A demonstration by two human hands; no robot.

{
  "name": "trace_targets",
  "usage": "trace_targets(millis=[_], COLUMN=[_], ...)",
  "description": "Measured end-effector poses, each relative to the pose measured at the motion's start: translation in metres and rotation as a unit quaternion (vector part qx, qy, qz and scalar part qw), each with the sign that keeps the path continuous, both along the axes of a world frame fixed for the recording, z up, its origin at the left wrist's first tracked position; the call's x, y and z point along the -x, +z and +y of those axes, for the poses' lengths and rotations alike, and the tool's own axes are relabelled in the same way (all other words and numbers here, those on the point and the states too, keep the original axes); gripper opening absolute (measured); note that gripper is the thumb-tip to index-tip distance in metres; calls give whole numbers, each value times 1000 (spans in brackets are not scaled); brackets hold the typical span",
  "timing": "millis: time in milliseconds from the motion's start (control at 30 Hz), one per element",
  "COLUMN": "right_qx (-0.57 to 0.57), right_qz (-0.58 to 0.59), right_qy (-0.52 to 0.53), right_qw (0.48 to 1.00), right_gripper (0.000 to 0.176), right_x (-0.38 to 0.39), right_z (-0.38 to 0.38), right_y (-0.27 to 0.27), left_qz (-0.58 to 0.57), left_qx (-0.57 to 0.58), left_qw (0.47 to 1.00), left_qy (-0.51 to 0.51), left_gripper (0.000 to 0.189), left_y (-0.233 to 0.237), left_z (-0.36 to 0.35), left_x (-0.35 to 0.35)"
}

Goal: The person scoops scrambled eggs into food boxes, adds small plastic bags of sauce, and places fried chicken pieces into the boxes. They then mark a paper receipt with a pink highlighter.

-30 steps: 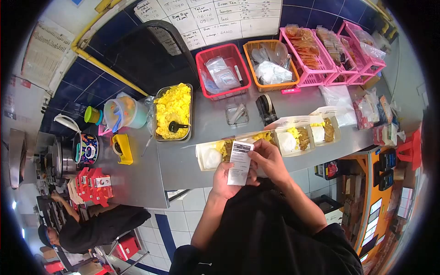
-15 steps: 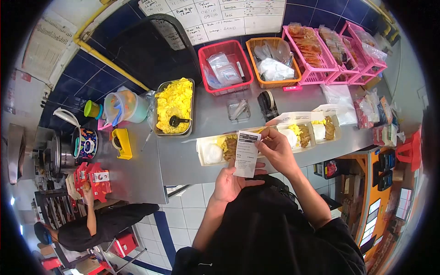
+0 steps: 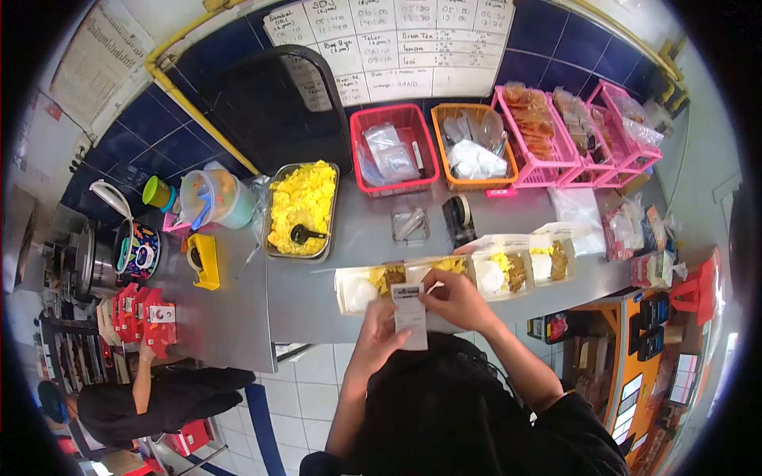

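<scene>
A printed paper slip (image 3: pixel 410 317) is held upright between my two hands. My left hand (image 3: pixel 375 341) grips its left side and lower part, with the thumb across the front. At its upper right edge, my right hand (image 3: pixel 459 303) pinches the paper. Just beyond my hands, several open meal boxes stand in a row along the counter's front edge. The leftmost box (image 3: pixel 355 292) holds white rice, yellow egg and brown meat; the one behind my right hand is partly hidden. The rightmost box (image 3: pixel 558 260) shows egg and meat.
A tray of scrambled egg (image 3: pixel 302 208) with a black scoop stands beyond the boxes. Behind are a red basket (image 3: pixel 394 186), an orange basket (image 3: pixel 480 184) and pink baskets (image 3: pixel 549 171). At left, a co-worker's hand (image 3: pixel 146 351) touches red boxes (image 3: pixel 131 317) near a yellow tape dispenser (image 3: pixel 208 266).
The slip and both hands have moved lower and a little left. My left hand's fingers have closed from a spread pose onto the paper. The view has tilted up slightly.
</scene>
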State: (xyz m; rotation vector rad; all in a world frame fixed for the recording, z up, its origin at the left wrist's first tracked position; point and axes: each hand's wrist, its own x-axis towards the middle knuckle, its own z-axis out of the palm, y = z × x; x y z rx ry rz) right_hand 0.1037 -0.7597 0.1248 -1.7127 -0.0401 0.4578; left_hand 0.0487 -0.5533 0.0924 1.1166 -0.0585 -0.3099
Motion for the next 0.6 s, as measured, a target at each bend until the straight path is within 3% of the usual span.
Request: trace_targets(millis=[33, 100, 133, 267, 367, 433, 500, 600], right_qx=[-4, 39, 86, 99, 147, 146, 148, 219], right_qz=[-37, -91, -87, -145, -147, -108, -154, -237], right_qy=[33, 79, 129, 221, 272, 252, 254, 119], right_qw=[999, 992, 984, 959, 940, 950, 943, 939], right_gripper=[16, 20, 29, 47, 58, 57, 53, 55], right_x=[-1, -6, -13, -53, -99, -123, -161, -244], right_z=[2, 7, 9, 9, 8, 10, 9, 14], right_y=[-1, 3, -3, -17, -19, 0, -13, -63], left_qz=[-5, 18, 5, 82, 106, 196, 281, 279], left_qx=[5, -179, -260, -155, -221, -323, -320, -394], left_qw=[1000, 976, 960, 984, 968, 924, 887, 852], left_qy=[0, -119, -100, -10, 49, 55, 181, 202], left_gripper=[45, 34, 33, 44, 41, 35, 41, 34], left_y=[-4, -13, 1, -33, -76, -87, -115, -194], left_z=[7, 22, 22, 40, 75, 105, 121, 161], left_x=[2, 3, 4, 30, 66, 93, 132, 223])
